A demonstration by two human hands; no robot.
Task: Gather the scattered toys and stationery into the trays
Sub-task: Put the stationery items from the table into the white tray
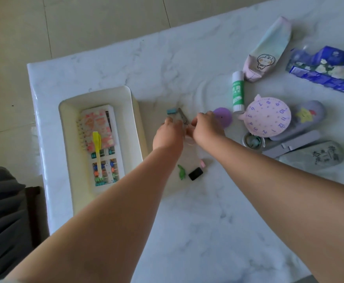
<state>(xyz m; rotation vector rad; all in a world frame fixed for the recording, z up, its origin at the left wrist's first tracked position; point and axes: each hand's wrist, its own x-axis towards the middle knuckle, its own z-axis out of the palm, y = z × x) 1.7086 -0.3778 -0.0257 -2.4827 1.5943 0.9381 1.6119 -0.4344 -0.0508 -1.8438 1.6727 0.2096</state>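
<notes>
My left hand point(170, 132) and my right hand point(205, 127) meet at the middle of the marble table, fingers curled, both on a small grey metal pointed tool point(183, 117) whose tip sticks out away from me; motion blur hides the exact grip. A teal block point(171, 110) lies just beyond my left hand. Near my wrists lie a green toy point(181, 172), a black eraser point(195, 173) and a small pink piece point(202, 163). The white tray point(134, 111) at the left holds an abacus point(107, 172), a spiral notebook point(97, 127) and a yellow pen point(97, 146).
To the right lie a purple disc point(224, 115), glue stick point(238, 90), pink clock face point(268, 119), pastel pencil pouch point(267, 52), blue tissue pack point(326, 70), purple star case point(309, 116), tape roll point(252, 140), purple strips point(297, 141) and grey case point(314, 156). Tiled floor lies beyond the table's left edge.
</notes>
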